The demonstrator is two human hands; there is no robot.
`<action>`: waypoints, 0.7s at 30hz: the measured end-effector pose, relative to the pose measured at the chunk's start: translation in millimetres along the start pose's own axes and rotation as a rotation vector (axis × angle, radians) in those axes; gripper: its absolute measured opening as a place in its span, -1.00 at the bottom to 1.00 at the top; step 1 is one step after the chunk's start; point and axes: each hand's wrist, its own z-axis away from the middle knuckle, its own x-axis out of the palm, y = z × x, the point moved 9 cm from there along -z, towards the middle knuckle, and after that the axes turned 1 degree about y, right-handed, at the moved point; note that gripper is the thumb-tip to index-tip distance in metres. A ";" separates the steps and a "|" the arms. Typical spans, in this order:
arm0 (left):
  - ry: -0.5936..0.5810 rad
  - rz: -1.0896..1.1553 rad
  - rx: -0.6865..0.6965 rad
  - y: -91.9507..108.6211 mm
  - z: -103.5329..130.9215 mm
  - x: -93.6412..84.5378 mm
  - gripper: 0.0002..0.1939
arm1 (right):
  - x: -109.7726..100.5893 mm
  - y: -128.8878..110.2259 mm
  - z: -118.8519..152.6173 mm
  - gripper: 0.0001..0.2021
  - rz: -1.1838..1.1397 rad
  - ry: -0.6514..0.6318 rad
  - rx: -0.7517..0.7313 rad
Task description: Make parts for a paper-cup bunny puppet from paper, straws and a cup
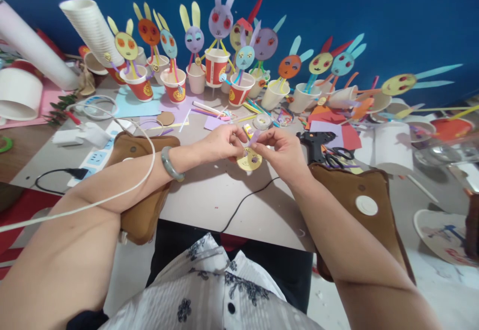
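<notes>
A round yellow paper face with drawn lashes and purplish eyes is held low over the middle of the table. My left hand pinches its upper left edge between thumb and fingers. In my right hand, thumb and forefinger are closed on a small purple paper strip at the top of the face. Whether the strip touches the face, I cannot tell. Just behind my fingers lies a small yellow-and-white packet, partly hidden.
Paper cups with rabbit-faced figures line the back. A black glue gun and scissors lie to the right, its cable crossing the table. Brown cushions sit under both forearms. A power strip and white cord are at left.
</notes>
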 end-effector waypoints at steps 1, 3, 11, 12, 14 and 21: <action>-0.005 0.001 0.003 -0.4 -0.4 0.1 -0.72 | -0.4 0.7 -0.1 -0.81 0.001 0.003 0.004; -0.013 0.010 0.022 -0.2 -1.4 0.3 -0.72 | -1.1 2.2 -0.4 -0.81 0.001 0.006 0.007; -0.067 -0.010 -0.012 -4.3 -2.0 6.8 -0.86 | -2.1 2.6 -1.1 -0.78 0.023 0.013 -0.035; -0.080 -0.006 -0.013 -4.1 -1.6 8.1 -0.87 | -1.7 2.1 -0.9 -0.76 0.025 0.011 -0.042; -0.098 -0.006 -0.015 -4.0 -1.0 9.4 -0.86 | -0.9 1.4 -0.6 -0.74 0.027 0.008 -0.050; -0.063 0.009 -0.006 0.4 -0.6 4.9 -0.80 | -1.7 -3.8 0.5 -0.81 0.026 0.011 -0.061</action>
